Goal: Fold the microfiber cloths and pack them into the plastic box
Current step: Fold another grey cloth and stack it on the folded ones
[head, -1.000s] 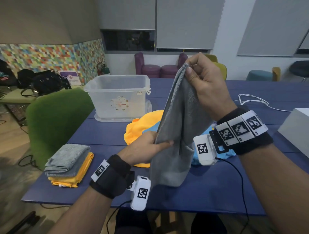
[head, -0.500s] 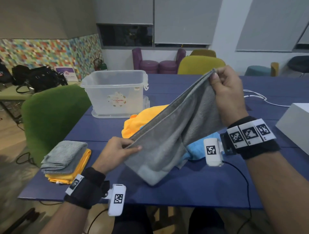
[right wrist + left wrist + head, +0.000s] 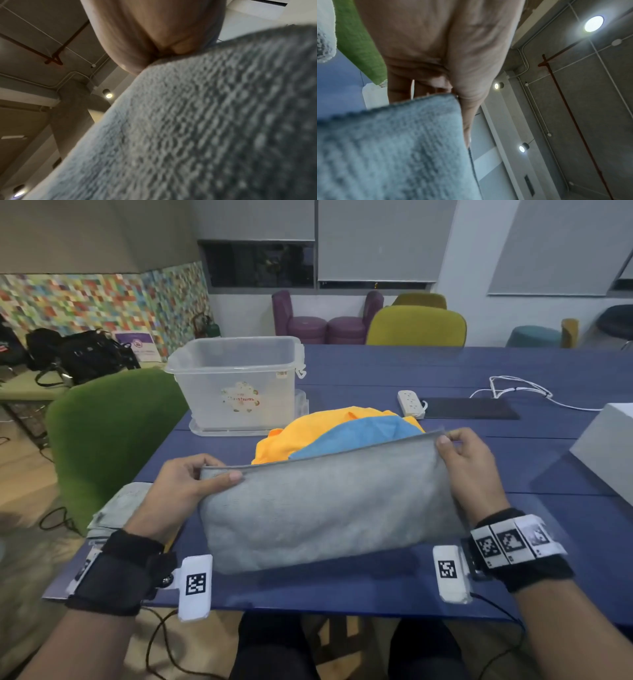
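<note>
A grey microfiber cloth [image 3: 329, 505], doubled over, hangs stretched between my hands above the near part of the blue table [image 3: 342, 587]. My left hand [image 3: 191, 484] pinches its upper left corner and my right hand [image 3: 466, 460] pinches its upper right corner. Both wrist views are filled by the grey cloth [image 3: 388, 148] [image 3: 205, 121] under the pinching fingers. Behind the cloth lies a loose heap of an orange cloth [image 3: 301, 436] and a blue cloth [image 3: 359, 433]. The clear plastic box [image 3: 236, 381] stands open at the back left of the table. A folded grey cloth [image 3: 116, 511] lies at the table's left edge.
A green chair [image 3: 113, 433] stands left of the table. A white power strip [image 3: 411, 404], a dark pad [image 3: 469, 409] and a white cable [image 3: 520, 392] lie at the back right. A white box [image 3: 606, 450] sits at the right edge.
My right hand came down from high up and moved right, my left hand moved left. The cloth went from hanging upright to stretched wide and level between them.
</note>
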A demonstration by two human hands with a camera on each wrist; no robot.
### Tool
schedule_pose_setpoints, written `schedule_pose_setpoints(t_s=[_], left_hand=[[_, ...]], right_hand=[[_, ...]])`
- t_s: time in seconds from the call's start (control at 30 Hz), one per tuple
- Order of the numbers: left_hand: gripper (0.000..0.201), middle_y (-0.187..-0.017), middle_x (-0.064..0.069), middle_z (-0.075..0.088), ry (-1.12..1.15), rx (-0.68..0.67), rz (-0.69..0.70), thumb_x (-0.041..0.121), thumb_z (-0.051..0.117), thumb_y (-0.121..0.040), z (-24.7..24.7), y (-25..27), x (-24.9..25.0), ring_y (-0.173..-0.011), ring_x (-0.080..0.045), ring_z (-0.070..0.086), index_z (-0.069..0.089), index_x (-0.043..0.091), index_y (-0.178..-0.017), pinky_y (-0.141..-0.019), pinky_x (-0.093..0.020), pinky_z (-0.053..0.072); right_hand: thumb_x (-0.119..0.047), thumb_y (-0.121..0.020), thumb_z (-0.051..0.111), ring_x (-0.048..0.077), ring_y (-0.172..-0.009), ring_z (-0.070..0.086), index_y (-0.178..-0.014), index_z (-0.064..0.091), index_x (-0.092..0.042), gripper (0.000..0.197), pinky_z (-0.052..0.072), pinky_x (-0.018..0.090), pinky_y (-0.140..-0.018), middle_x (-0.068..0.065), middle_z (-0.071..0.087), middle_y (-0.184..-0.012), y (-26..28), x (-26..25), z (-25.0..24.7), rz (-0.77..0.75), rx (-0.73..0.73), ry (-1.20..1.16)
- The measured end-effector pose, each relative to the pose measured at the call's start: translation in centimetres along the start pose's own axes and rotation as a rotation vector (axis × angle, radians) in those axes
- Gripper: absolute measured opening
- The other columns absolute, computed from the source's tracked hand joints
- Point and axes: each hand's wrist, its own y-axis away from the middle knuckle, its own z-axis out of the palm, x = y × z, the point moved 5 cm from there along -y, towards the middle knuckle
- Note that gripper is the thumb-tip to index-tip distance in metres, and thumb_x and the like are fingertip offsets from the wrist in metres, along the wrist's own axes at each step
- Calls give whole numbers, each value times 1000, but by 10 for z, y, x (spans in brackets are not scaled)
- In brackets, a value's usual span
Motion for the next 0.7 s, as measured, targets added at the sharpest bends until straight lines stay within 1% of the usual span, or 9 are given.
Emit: schedule_pose_setpoints(t_s=[0.13,0.2,0.23,0.33,0.43,0.5,0.57,0.63,0.7], left_hand=[[16,-76,-4,71,-113,12,-37,11,82,-84,11,-14,-25,-70,-14,64,71,0,-89,-59,-21,51],[10,-83,-6,72,-143,-9,-87,4,74,-91,21,-18,-41,-77,-18,63,71,2,-100,-57,-22,51],[12,-90,-10,73,-162,-24,-106,1,70,-93,26,-18,-49,-81,-22,64,71,6,-105,-60,-27,53],[37,-98,-16,72,-225,-38,-159,0,67,-95,38,-16,-66,-92,-35,69,61,18,-127,-75,-43,56],[81,-96,-15,72,-236,-53,-313,16,82,-86,39,-9,-88,-93,-32,71,36,19,-152,-82,-44,55],[104,-101,-13,73,-240,-58,-407,22,89,-79,37,-1,-99,-92,-27,73,24,17,-159,-80,-42,57],[106,-107,-14,72,-257,-79,-434,16,88,-80,37,9,-101,-93,-23,72,19,16,-161,-71,-33,55],[106,-107,-18,72,-257,-100,-424,6,85,-81,39,18,-101,-90,-22,71,17,17,-161,-66,-28,56],[106,-97,-22,72,-319,-114,-371,3,82,-81,38,25,-103,-87,-29,71,15,24,-162,-75,-36,57]], right_hand=[[-24,-102,54,23,-98,52,-104,62,-9,17,37,35,-84,7,61,-101,10,30,9,125,-63,135],[-22,-102,52,22,-98,50,-107,61,-6,19,33,32,-80,7,58,-101,15,43,12,183,-81,174],[-21,-103,51,23,-96,49,-108,61,-4,20,29,30,-77,8,57,-99,18,47,13,204,-88,183],[-24,-103,51,26,-96,53,-107,59,-6,20,29,31,-74,7,59,-98,27,66,16,278,-124,151],[-42,-98,58,25,-100,61,-109,59,-18,26,41,35,-80,6,67,-104,38,82,13,352,-157,149],[-46,-93,64,23,-97,65,-122,55,-25,36,45,34,-83,2,71,-96,50,89,10,401,-214,168],[-43,-88,73,20,-94,67,-134,48,-31,54,49,35,-88,1,70,-95,63,98,7,420,-289,151],[-49,-73,78,24,-102,67,-140,41,-40,77,51,42,-97,5,70,-105,76,107,4,421,-352,151],[-49,-61,75,29,-103,69,-136,36,-55,85,52,51,-98,7,72,-108,85,120,1,425,-394,135]])
